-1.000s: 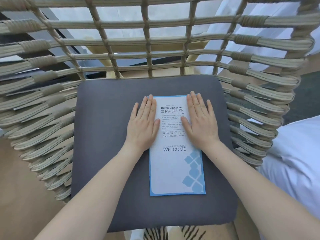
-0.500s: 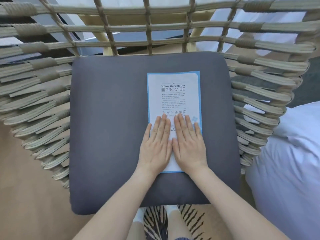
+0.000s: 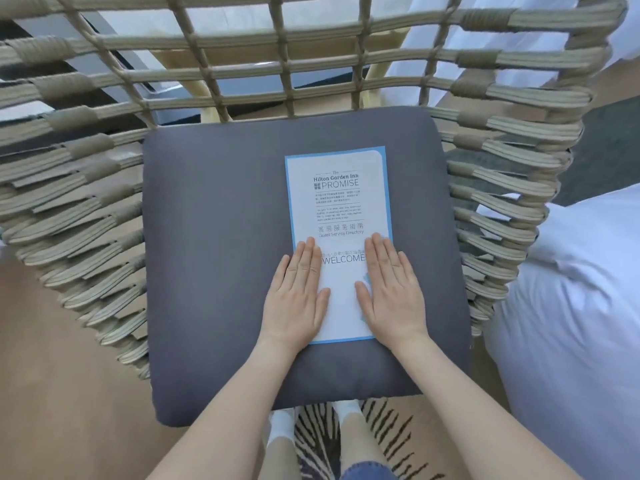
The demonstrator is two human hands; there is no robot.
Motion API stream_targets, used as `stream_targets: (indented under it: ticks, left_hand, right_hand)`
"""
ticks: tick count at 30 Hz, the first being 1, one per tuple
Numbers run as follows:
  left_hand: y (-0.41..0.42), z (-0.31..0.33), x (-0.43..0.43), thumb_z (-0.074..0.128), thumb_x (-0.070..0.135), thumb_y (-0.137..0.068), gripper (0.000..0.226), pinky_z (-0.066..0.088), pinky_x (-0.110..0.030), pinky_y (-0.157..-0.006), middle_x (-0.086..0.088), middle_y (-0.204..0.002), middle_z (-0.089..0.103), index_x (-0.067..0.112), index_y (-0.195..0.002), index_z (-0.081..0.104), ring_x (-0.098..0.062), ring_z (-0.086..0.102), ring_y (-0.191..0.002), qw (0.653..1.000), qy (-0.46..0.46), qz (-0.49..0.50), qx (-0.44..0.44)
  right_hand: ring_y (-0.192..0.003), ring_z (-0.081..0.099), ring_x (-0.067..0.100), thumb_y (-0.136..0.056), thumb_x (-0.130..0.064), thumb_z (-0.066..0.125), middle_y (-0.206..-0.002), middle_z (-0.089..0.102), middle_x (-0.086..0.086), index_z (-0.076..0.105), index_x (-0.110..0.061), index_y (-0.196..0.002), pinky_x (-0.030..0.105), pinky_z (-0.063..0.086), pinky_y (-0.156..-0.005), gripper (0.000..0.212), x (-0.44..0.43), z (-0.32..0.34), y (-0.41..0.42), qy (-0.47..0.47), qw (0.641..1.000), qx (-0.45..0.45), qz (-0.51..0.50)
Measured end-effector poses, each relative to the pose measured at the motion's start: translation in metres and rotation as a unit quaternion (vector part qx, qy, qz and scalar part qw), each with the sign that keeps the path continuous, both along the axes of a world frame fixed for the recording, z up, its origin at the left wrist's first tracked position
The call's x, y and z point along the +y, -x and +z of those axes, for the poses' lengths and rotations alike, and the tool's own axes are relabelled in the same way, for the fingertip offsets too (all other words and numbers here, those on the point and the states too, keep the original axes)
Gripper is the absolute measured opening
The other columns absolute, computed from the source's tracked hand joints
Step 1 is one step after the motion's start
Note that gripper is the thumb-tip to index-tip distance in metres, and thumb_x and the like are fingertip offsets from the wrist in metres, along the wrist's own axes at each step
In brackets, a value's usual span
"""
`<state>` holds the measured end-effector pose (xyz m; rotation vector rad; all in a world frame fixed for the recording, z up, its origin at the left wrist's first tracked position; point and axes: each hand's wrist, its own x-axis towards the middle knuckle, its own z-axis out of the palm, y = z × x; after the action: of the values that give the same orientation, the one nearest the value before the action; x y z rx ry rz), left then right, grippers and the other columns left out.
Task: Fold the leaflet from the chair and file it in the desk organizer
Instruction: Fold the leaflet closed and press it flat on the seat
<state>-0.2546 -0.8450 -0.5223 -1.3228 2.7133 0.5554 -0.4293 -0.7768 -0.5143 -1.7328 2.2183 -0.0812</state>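
A white leaflet (image 3: 337,206) with a blue border and printed text lies flat on the dark grey seat cushion (image 3: 214,258) of a woven rope chair. My left hand (image 3: 297,296) lies palm down on the leaflet's lower left edge, fingers together and straight. My right hand (image 3: 393,292) lies palm down on its lower right edge, covering the blue pattern there. A strip of paper with the word WELCOME shows between the two hands. Neither hand grips anything. No desk organizer is in view.
The chair's woven backrest and sides (image 3: 86,188) wrap around the cushion. White bedding (image 3: 571,306) lies at the right. Wooden floor (image 3: 59,393) is at the left, and a striped rug (image 3: 384,434) lies under my feet.
My hands slid from the leaflet's upper part down to its lower part, came together in the middle, then spread apart to the lower edges. The leaflet stays flat.
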Motion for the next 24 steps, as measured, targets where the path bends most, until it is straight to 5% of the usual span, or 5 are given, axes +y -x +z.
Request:
stream_targets:
  ticks: [8,15,18,21,24]
  left_hand:
    - [-0.001,-0.025,0.003,0.024,0.035,-0.100,0.064,0.007,-0.042,-0.123,-0.013,-0.162,0.009,0.002,-0.154,0.012,-0.025,0.011,-0.151,1.000,0.025,-0.002,0.015]
    - [0.005,0.021,-0.003,0.023,0.035,-0.099,0.064,0.018,-0.045,-0.121,-0.016,-0.160,0.019,-0.001,-0.151,0.023,-0.029,0.020,-0.149,0.999,-0.030,-0.001,-0.028]
    - [0.009,0.045,-0.010,0.039,0.026,-0.098,0.060,0.020,-0.045,-0.119,-0.016,-0.159,0.027,0.000,-0.150,0.028,-0.031,0.027,-0.147,0.999,-0.029,-0.003,-0.014]
    - [0.013,0.065,-0.023,0.056,0.009,-0.089,0.061,0.030,-0.047,-0.114,-0.017,-0.147,0.046,0.001,-0.146,0.037,-0.037,0.040,-0.136,0.994,-0.039,0.086,0.051]
    - [0.018,0.070,-0.034,0.057,0.012,-0.090,0.068,0.036,-0.035,-0.100,-0.013,-0.137,0.043,0.007,-0.151,0.026,-0.031,0.038,-0.123,0.961,-0.116,0.224,0.113]
  right_hand:
    - [-0.151,0.016,0.019,-0.098,-0.037,0.035,-0.162,0.016,0.007,0.025,-0.004,-0.155,0.036,0.007,-0.124,0.067,0.003,-0.026,-0.001,0.036,0.999,0.008,0.002]
    - [-0.150,0.021,0.024,-0.099,-0.032,0.040,-0.162,0.022,0.009,0.027,-0.004,-0.154,0.041,0.017,-0.122,0.063,-0.005,0.021,0.000,-0.013,1.000,-0.017,0.003]
    - [-0.152,0.017,0.024,-0.099,-0.027,0.048,-0.164,0.020,0.006,0.021,-0.010,-0.157,0.041,0.014,-0.123,0.065,-0.011,0.045,0.006,-0.026,0.999,-0.043,0.003]
    - [-0.148,0.027,0.031,-0.097,-0.018,0.053,-0.160,0.032,0.012,0.028,-0.009,-0.155,0.044,0.025,-0.119,0.064,-0.024,0.065,0.016,0.004,0.994,-0.078,-0.074]
    - [-0.129,0.043,0.035,-0.095,-0.019,0.055,-0.149,0.046,0.014,0.030,-0.008,-0.154,0.045,0.038,-0.102,0.065,-0.037,0.072,0.020,0.012,0.985,-0.081,-0.149]
